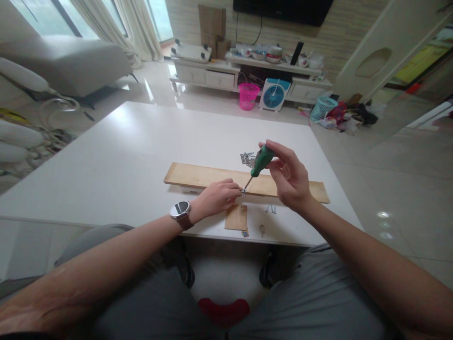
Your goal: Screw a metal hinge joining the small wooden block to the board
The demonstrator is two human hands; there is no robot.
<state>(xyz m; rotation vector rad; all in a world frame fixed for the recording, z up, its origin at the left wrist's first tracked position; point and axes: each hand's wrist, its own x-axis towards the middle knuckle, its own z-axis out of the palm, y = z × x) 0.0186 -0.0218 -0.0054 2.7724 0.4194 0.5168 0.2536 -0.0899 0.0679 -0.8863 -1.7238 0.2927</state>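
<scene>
A long wooden board (198,176) lies across the white table (134,141). My right hand (292,179) grips the green handle of a screwdriver (262,161), which slants down and left. Its tip meets a small metal hinge (243,192) at the board's near edge. Closed fingers of my left hand (222,194) press at the hinge, beside the screwdriver tip; they partly hide it. Just in front of the board is a small wooden piece (236,218). Several metal hinges (247,159) are piled behind the board.
A few long screws (271,208) lie right of the small wooden piece. Nearer the table's front edge are a small metal item (262,230) and tiny hardware (245,233). Beyond the table stand a pink basket (248,96) and a blue fan (275,94).
</scene>
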